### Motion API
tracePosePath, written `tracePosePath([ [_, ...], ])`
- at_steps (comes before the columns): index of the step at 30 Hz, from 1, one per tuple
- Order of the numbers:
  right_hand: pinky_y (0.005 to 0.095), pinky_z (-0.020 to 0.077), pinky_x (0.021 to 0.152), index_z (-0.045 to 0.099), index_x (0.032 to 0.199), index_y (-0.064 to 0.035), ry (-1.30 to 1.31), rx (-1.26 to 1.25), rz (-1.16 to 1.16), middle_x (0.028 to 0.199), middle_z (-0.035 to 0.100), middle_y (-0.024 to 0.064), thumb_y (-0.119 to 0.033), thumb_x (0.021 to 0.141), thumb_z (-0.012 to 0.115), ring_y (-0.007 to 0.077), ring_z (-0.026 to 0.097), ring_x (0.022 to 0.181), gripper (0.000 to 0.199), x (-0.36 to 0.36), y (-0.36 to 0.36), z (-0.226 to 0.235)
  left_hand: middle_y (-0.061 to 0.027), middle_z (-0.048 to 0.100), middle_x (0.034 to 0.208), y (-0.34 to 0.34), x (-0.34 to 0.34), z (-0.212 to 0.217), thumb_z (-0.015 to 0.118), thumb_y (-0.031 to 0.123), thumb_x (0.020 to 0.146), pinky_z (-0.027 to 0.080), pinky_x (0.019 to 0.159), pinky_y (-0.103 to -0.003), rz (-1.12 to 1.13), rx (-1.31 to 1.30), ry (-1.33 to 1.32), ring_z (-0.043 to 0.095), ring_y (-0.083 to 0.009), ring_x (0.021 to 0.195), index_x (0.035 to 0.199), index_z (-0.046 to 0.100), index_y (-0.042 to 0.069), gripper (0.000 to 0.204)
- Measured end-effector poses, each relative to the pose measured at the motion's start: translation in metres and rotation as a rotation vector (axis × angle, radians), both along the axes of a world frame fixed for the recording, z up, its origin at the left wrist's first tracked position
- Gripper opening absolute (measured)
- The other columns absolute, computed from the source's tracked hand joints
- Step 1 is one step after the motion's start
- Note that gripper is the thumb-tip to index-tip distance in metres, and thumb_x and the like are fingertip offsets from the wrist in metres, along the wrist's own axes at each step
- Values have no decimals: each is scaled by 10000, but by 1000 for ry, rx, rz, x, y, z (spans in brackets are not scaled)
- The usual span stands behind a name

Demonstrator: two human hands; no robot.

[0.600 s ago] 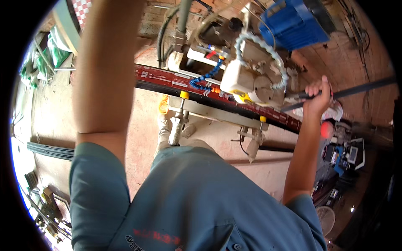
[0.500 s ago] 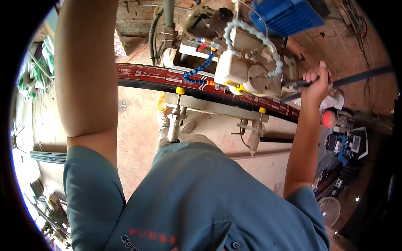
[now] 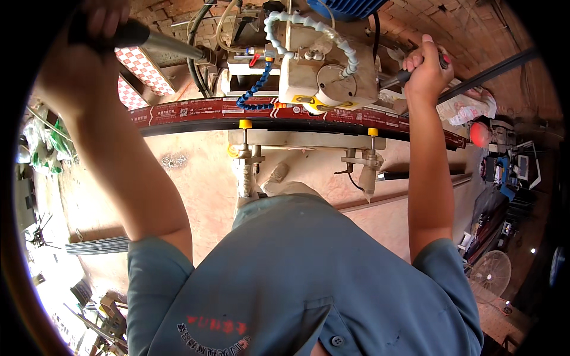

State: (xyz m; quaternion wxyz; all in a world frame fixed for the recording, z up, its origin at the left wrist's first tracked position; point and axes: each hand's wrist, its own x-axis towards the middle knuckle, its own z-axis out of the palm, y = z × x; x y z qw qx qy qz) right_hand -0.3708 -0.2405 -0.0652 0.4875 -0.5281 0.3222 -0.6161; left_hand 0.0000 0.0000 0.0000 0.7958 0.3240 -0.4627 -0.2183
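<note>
My left hand (image 3: 89, 71) is wrapped around the black grip of a metal lever (image 3: 172, 45) at the upper left. On the right, my right hand (image 3: 428, 74) closes on the black grip of a second, shorter lever (image 3: 392, 79), thumb pointing up. Between them stands a machine with a white head (image 3: 329, 80), a yellow label and a round cover. A long profile wrapped in red film (image 3: 202, 113) lies crosswise under the head. Two yellow-capped clamps (image 3: 245, 124) stand along its near side.
A blue finned motor (image 3: 347, 6) sits behind the head. Blue segmented hose (image 3: 255, 88) and pale segmented hose (image 3: 314, 25) bend around it. A dark bar (image 3: 493, 72) slants at the right, near a fan (image 3: 490, 273). Grey profiles (image 3: 98, 245) lie at the left.
My left hand, out of sight before, has come into view with its lever. The picture has shifted and levelled; the machine head appears further left and higher. My right hand keeps its grip.
</note>
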Motion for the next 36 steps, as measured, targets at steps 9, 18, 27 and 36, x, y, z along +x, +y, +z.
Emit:
tracePosePath([
  [9,305,349,460,477,768,-62,28,-34,66,539,412,16,-96,871,633,131,386,450,190,-9,-9,-8,2,341,611,15,-55,-2,480,191,854,343,667,-329,190,-32,-139,367,-139,596,723,408,119,166],
  [18,290,368,406,476,686,-46,8,-21,1,513,473,36,-60,847,618,128,426,402,215,-4,-4,-2,-23,357,558,10,-65,1,468,149,880,376,589,-336,236,-64,-119,371,-147,532,679,418,85,217],
  [27,283,360,404,470,687,-46,-32,15,10,510,462,31,-55,848,616,122,412,403,218,-2,0,-5,15,334,591,12,-52,-1,474,194,876,326,634,-319,221,-32,-167,338,-115,560,691,397,149,206],
  [36,309,353,450,581,780,-6,37,-21,-16,520,418,25,-110,848,602,146,382,429,126,-3,-7,-10,2,325,543,22,-51,-8,464,170,837,345,590,-325,234,-51,-127,343,-119,498,652,358,138,215],
])
